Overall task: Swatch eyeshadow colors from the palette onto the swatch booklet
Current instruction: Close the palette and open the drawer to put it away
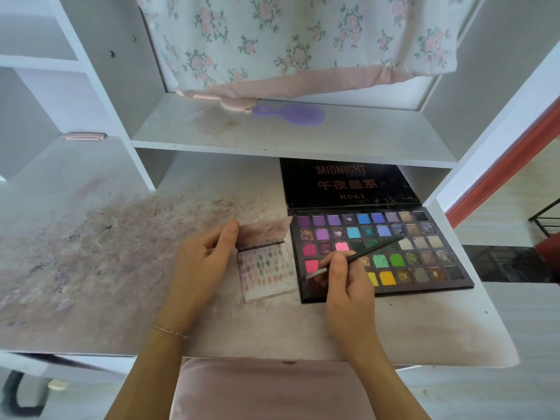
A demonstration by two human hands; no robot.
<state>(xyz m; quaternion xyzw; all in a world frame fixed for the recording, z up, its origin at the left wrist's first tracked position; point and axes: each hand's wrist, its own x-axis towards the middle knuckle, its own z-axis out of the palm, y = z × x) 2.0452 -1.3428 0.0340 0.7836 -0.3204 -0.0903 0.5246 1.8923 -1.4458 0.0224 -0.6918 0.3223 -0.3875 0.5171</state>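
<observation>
- Already, the swatch booklet (268,272) on the bench (121,268) carries several rows of smudged colour; its bottom edge looks bare.
- Left hand (204,257), at 9 o'clock of it, pinches the flipped-up cover (262,231) between thumb and fingers.
- Right hand (345,274) pinches a thin brush (368,253), tip over the eyeshadow palette (394,253) at 3 o'clock.
- Judging by this, more colours remain.

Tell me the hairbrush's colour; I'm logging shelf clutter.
Light purple. The hairbrush lies on the shelf, clearest in the head view.
</observation>
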